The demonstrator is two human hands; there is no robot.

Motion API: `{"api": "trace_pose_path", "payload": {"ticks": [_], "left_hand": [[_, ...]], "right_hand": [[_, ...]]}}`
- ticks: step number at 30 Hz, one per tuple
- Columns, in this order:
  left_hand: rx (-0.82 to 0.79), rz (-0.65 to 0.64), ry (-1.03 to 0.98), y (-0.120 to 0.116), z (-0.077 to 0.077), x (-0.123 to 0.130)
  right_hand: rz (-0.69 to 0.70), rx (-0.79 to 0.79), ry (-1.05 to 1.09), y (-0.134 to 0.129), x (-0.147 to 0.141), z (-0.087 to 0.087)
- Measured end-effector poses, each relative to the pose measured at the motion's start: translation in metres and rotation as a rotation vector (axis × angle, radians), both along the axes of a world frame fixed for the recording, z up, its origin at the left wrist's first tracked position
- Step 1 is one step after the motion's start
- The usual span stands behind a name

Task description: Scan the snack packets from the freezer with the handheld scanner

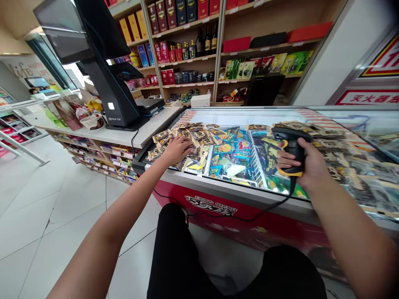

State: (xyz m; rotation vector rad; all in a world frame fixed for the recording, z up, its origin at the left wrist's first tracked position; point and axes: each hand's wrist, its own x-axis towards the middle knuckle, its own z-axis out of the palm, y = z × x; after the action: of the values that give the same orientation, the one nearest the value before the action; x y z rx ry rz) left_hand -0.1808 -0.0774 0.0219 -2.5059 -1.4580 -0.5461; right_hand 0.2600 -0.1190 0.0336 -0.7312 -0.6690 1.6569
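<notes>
My right hand (307,164) is wrapped around the grip of a black-and-yellow barcode scanner (293,147), held over the right part of the freezer's glass top. From its handle, a dark cable (268,214) hangs down across the front of the chest freezer (249,207). On the left, my left hand (178,149) lies over a heap of small brown-and-black snack packets (199,135), its fingers stretched out and touching them. Another heap of similar packets (330,145) spreads over the glass beyond and right of the scanner.
Through the glass show blue ice-cream packs (241,147) and a white wire divider (257,160). Left of the freezer, a counter (149,128) carries a black checkout terminal (121,95). Behind stand shelves (183,29) with boxes and bottles. My knees are close to the freezer front.
</notes>
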Motion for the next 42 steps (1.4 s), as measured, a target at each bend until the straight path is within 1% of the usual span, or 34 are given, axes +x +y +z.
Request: {"api": "trace_pose_path", "payload": {"ticks": [2,5,7,9,12,14,16,18,19,21,23,25,27,30,33,37,40,42], "left_hand": [[0.0,0.0,-0.017,-0.001,0.0,0.0],[0.038,0.032,-0.042,-0.004,0.002,0.004],[0.051,0.044,-0.057,-0.009,0.004,0.01],[0.062,0.041,-0.079,-0.015,0.005,0.022],[0.069,0.003,-0.127,-0.024,0.002,0.056],[0.053,-0.052,-0.138,-0.026,-0.004,0.088],[0.019,-0.116,-0.131,-0.02,-0.013,0.126],[-0.044,-0.147,-0.127,-0.005,-0.023,0.165],[-0.095,-0.14,-0.129,0.007,-0.027,0.183],[-0.23,-0.081,-0.135,0.037,-0.033,0.216],[-0.346,-0.034,-0.158,0.072,-0.035,0.243],[-0.364,-0.04,-0.177,0.104,-0.034,0.265],[-0.345,-0.077,-0.161,0.131,-0.032,0.282],[-0.345,-0.116,-0.133,0.155,-0.032,0.298],[-0.356,-0.135,-0.155,0.165,-0.035,0.304],[-0.317,-0.171,-0.214,0.168,-0.04,0.303],[-0.212,-0.228,-0.314,0.166,-0.041,0.3],[-0.143,-0.265,-0.431,0.163,-0.039,0.296]], "right_hand": [[-0.01,-0.009,0.008,0.0,0.0,0.0],[-0.008,0.0,0.013,0.0,0.0,-0.001],[-0.007,0.019,0.027,0.0,0.001,-0.002],[-0.012,0.051,0.062,-0.001,0.003,-0.001],[-0.009,0.127,0.129,-0.002,0.009,0.005],[0.006,0.171,0.151,0.001,0.017,0.01],[0.03,0.189,0.146,0.007,0.027,0.014],[0.064,0.186,0.134,0.014,0.039,0.016],[0.085,0.181,0.13,0.018,0.044,0.015],[0.111,0.174,0.119,0.023,0.053,0.013],[0.098,0.171,0.099,0.026,0.056,0.009],[0.069,0.16,0.063,0.027,0.056,0.006],[0.057,0.143,0.037,0.028,0.054,0.004],[0.072,0.129,0.044,0.031,0.051,0.002],[0.082,0.132,0.058,0.034,0.05,0.001],[0.084,0.133,0.071,0.037,0.049,0.002],[0.082,0.13,0.092,0.036,0.05,0.003],[0.074,0.13,0.098,0.035,0.05,0.004]]}}
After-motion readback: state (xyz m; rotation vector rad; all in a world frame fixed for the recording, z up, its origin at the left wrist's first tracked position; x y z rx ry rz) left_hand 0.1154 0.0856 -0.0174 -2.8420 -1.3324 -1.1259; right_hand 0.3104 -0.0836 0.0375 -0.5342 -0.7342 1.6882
